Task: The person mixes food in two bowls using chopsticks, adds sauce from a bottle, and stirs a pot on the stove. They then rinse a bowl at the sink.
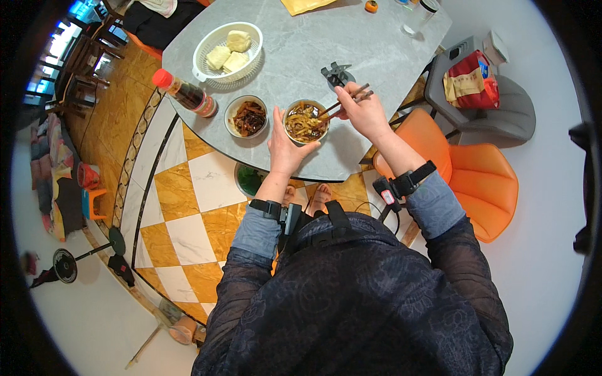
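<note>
A pair of dark chopsticks [350, 100] is held in my right hand [360, 110], their tips down in a bowl of shredded food in brown sauce [303, 123]. My left hand [289, 148] is curved around the near left side of that bowl, thumb and fingers against its rim. Just left stands a second bowl with dark reddish-brown food [247, 118]. Farther left is a sauce bottle with a red cap [188, 95], filled with dark liquid. Behind them sits a white plastic colander [202, 49] holding 3 pale folded, layered pieces [228, 51].
On the grey stone-patterned table [291, 51] are a black stand [337, 75], a glass jar [418, 19], a persimmon [371, 6] and a yellow packet [305, 4]. An orange chair [484, 183] stands right; a grey chair [510, 103] bears a red bag [475, 82]. A basin with greens [249, 179] is below the table edge.
</note>
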Demonstrator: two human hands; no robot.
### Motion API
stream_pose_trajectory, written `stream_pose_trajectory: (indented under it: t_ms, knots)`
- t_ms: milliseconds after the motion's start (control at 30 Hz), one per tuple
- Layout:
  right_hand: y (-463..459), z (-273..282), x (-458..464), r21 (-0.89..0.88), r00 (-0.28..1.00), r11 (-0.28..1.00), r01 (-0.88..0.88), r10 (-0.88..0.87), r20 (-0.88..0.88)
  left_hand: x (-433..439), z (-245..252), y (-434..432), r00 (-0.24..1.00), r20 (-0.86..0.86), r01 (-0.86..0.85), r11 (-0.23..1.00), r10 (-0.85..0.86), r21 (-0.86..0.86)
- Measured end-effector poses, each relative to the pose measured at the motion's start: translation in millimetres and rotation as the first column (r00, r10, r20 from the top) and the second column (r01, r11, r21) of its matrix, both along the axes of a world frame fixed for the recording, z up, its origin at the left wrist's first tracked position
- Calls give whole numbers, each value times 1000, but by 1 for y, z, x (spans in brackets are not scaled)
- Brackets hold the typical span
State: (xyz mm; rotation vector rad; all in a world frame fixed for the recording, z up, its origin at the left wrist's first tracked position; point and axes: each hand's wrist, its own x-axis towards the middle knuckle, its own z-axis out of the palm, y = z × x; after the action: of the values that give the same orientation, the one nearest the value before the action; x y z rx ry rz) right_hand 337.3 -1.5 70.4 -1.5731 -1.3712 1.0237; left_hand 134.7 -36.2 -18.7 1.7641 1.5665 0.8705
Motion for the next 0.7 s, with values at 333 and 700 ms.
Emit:
stream_pose_trajectory:
  t_ms: [333, 700]
  knots:
    - [-3, 42, -8, 168, 991, 979, -115, 101, 86, 6, 1, -1, 998, -13, -59, 998, 59, 4]
    - [-19, 6, -16, 232, 942, 931, -283, 225, 250, 7, 1, 0, 998, 7, -69, 997, 69, 19]
